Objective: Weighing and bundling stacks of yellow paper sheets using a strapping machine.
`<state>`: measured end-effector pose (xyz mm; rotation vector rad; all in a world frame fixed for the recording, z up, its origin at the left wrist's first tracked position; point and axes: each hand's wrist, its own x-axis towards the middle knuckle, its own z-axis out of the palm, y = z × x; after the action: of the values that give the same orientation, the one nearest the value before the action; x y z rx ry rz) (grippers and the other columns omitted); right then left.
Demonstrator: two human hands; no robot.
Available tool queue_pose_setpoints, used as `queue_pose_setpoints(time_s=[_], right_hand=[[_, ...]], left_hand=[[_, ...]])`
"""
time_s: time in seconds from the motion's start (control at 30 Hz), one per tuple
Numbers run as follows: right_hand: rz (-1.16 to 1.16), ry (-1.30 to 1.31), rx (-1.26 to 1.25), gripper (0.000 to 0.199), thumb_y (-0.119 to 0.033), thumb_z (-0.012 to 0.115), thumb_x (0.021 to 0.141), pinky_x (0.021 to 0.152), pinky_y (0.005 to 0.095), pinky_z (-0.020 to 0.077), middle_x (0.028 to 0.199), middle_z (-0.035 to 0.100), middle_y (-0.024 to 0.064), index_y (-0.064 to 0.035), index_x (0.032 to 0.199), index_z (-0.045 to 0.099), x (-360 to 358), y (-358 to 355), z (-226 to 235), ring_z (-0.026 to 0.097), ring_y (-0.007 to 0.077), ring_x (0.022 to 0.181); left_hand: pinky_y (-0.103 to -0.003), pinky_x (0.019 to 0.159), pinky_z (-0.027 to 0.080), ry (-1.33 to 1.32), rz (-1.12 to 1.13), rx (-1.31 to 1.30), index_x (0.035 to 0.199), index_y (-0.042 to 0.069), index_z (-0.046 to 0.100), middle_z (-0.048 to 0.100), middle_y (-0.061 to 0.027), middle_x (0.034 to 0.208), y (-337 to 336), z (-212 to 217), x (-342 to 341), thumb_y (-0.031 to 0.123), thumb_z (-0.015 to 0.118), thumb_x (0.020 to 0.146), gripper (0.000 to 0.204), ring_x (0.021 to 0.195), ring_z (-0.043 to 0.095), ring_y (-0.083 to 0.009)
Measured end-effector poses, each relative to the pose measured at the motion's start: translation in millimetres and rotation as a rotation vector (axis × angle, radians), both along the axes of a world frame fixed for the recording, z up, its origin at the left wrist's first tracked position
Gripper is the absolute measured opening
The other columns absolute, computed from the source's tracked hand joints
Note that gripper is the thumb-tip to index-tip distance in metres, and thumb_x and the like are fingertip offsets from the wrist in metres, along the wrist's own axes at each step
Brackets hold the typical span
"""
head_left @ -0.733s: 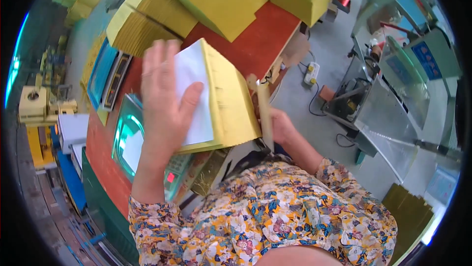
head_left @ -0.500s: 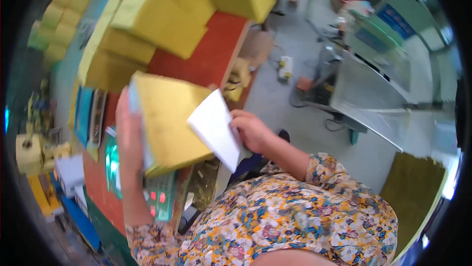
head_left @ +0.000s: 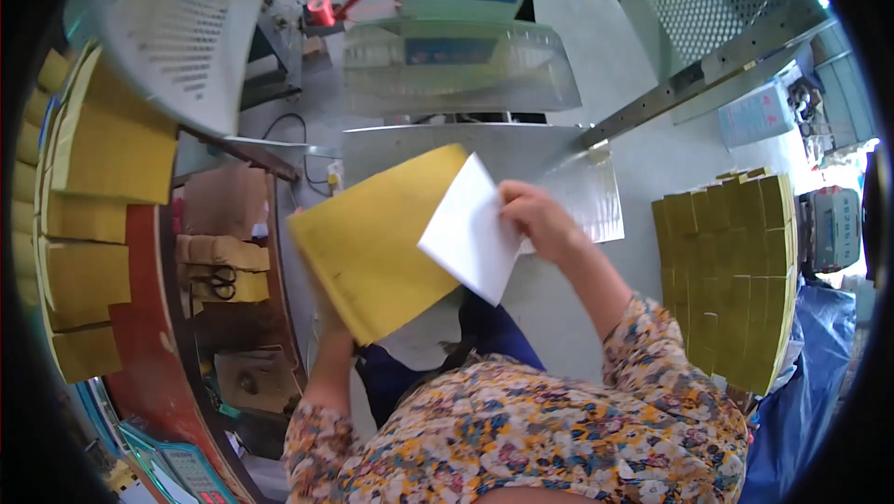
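Note:
A flat yellow stack of paper (head_left: 377, 241) is held up in front of me, tilted. My left hand (head_left: 328, 313) grips it from beneath at its lower left edge, mostly hidden behind it. My right hand (head_left: 538, 217) pinches the upper right edge of a white sheet (head_left: 470, 236) that overlaps the yellow stack's right side. Both forearms wear floral sleeves.
A red-topped table (head_left: 140, 336) on the left carries several yellow stacks (head_left: 102, 145). Scissors (head_left: 220, 283) lie on a brown box beside it. A grey machine with a metal table (head_left: 521, 145) stands ahead. A tall block of yellow stacks (head_left: 736, 271) stands at the right.
My view has swung right, from the red table to the grey machine. The yellow stack and white sheet came along in both hands, the white sheet now pulled to the stack's right side.

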<state>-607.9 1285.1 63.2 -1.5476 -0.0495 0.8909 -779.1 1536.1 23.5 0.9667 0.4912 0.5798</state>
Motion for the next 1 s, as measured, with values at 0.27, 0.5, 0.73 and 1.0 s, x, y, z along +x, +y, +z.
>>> queue_pose_setpoints(time_s=[0.27,0.5,0.73,1.0], right_hand=[[-0.125,0.381,0.265,0.025,-0.008,0.052,0.082,0.082,0.0305,0.0481,0.096,0.063,0.0058,-0.0011,0.105,0.059,114,-140,-46,0.061,0.0157,0.089],[-0.136,0.728,0.645,0.026,-0.006,0.052,0.082,0.092,0.0347,0.0516,0.113,0.065,0.0175,0.0027,0.105,0.058,127,-153,-117,0.065,0.0243,0.101],[-0.243,0.503,0.265,0.022,-0.002,0.052,0.081,0.057,0.0276,0.0466,0.085,0.063,0.0061,0.0017,0.099,0.063,125,-146,-146,0.058,0.0127,0.069],[-0.29,-0.206,-0.04,0.042,0.004,0.046,0.08,0.079,0.0288,0.0499,0.095,0.068,0.0095,-0.0034,0.117,0.065,97,-103,-124,0.063,0.0152,0.086]], left_hand=[[-0.038,0.101,0.044,0.149,-0.122,-0.091,0.148,0.004,0.029,0.041,-0.0124,0.145,-80,-103,97,0.047,0.037,0.103,0.063,0.129,0.045,-0.0255],[-0.037,0.096,0.049,0.179,-0.263,-0.113,0.145,0.004,0.034,0.044,-0.0113,0.142,-38,-151,69,0.049,0.035,0.103,0.061,0.125,0.05,-0.0241],[-0.037,0.097,0.049,0.301,-0.347,-0.095,0.144,0.003,0.036,0.047,-0.0106,0.14,-54,-96,66,0.052,0.033,0.103,0.064,0.123,0.051,-0.024],[-0.038,0.105,0.04,0.265,-0.348,-0.062,0.148,0.006,0.032,0.044,-0.0109,0.143,-61,-73,64,0.051,0.036,0.102,0.064,0.128,0.046,-0.0236]])
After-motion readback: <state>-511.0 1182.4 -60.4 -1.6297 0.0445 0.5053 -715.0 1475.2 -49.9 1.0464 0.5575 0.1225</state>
